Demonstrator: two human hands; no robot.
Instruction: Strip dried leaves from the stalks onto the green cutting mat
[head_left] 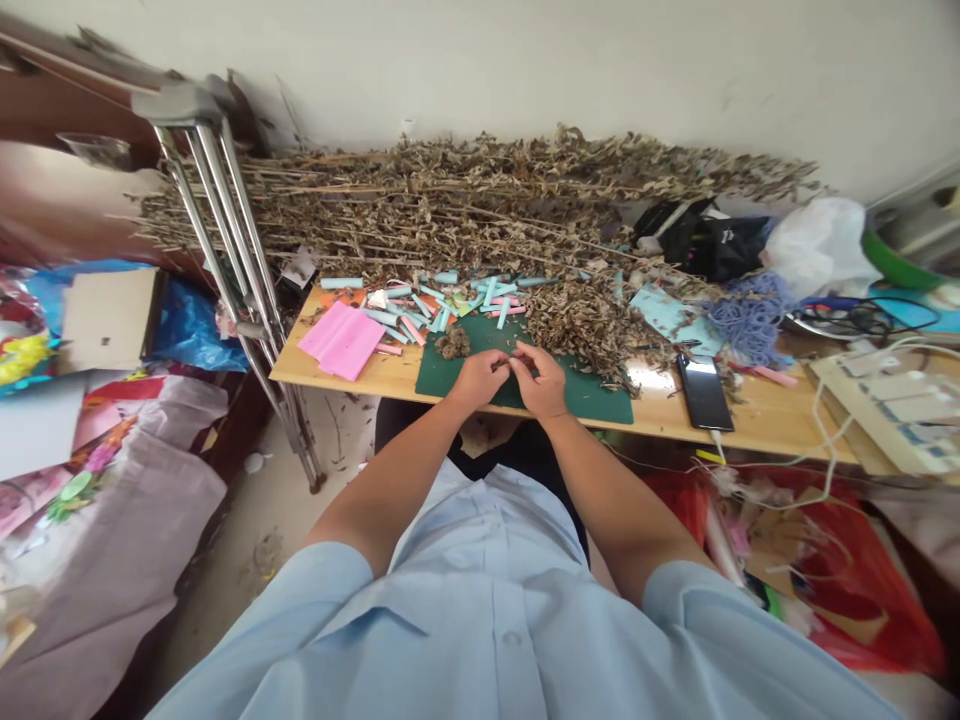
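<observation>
My left hand [480, 381] and my right hand [539, 380] meet over the front of a green mat [600, 399]. Fingers of both are pinched together around something small and dark, too small to make out. A small clump of dried leaves [453, 344] lies on the mat just beyond my left hand. To the right of my right hand spreads a larger heap of dried leaves [585, 325]. Behind the mat are several blue and pink paper rolls [413, 328]. Pink paper sheets [341, 340] rest on the table to the left.
Long dried stalks [450, 200] lie along the wall. A phone [704, 392] with a cable is on the wooden table [787, 425], near a power strip [892, 400] and blue yarn [750, 318]. Metal crutches [232, 230] lean at the table's left end.
</observation>
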